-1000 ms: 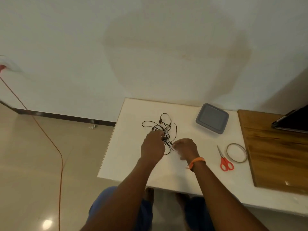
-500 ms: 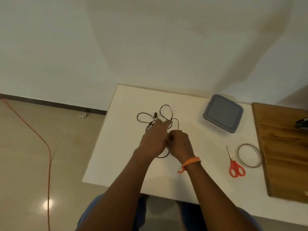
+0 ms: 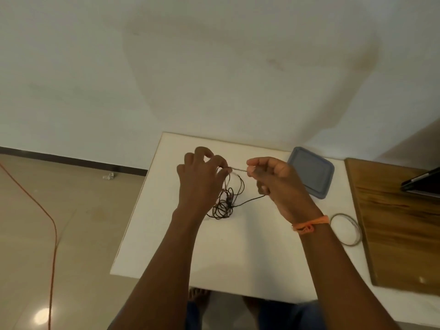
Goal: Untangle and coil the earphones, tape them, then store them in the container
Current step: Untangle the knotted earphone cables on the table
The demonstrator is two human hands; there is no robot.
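The tangled black earphones hang in a loose bunch above the white table, their lower loops touching it. My left hand pinches the cable at the top left. My right hand pinches the same stretch a short way to the right, so a taut length runs between the two hands. One strand trails from the bunch towards my right hand. The grey lidded container lies at the back right of the table. The tape roll lies flat near my right wrist.
A wooden board covers the right side, with a dark laptop edge at its far end. An orange cord runs across the floor on the left. The wall stands just behind the table. The scissors are hidden behind my right arm.
Both hands have lifted the earphones off the table and drawn apart, stretching a piece of cable between them. The camera has tilted, and my right arm now covers the scissors.
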